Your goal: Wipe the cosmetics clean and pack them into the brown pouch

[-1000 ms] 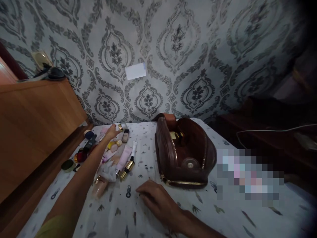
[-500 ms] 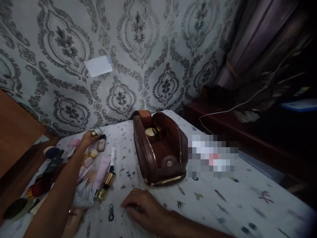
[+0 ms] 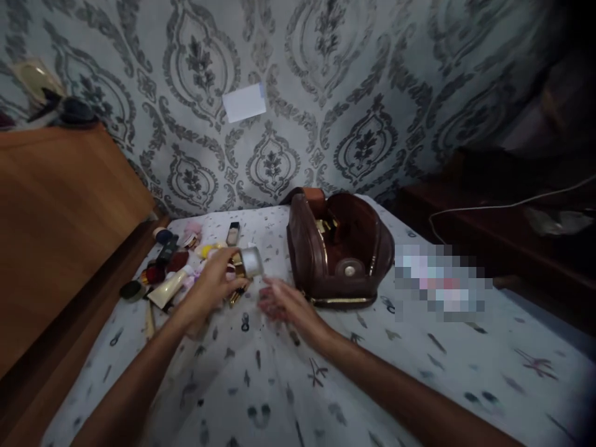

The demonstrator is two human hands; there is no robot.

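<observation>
My left hand [image 3: 216,282] is closed around a small jar [image 3: 251,261] with a pale, rounded end and a gold part, held above the patterned white sheet. Just right of it is my right hand [image 3: 284,304], blurred, fingers apart and holding nothing, close to the jar. An unzipped brown leather bag [image 3: 305,267] stands to the right, with gold-coloured items [image 3: 327,228] inside. Left of my hands lies a cluster of cosmetics, including a cream tube [image 3: 170,288], a dark round container [image 3: 133,290] and a small bottle with a black cap [image 3: 233,233].
A patterned wall [image 3: 272,160] rises behind the sheet. A wooden cabinet [image 3: 69,230] stands at the left. A pixelated item [image 3: 444,282] lies right of the bag. At the far right, a white cable [image 3: 503,206] crosses a dark red surface.
My left hand has brought the jar rightward and nearer from the back of the cosmetics. My right hand has lifted and opened its fingers. The view has turned left.
</observation>
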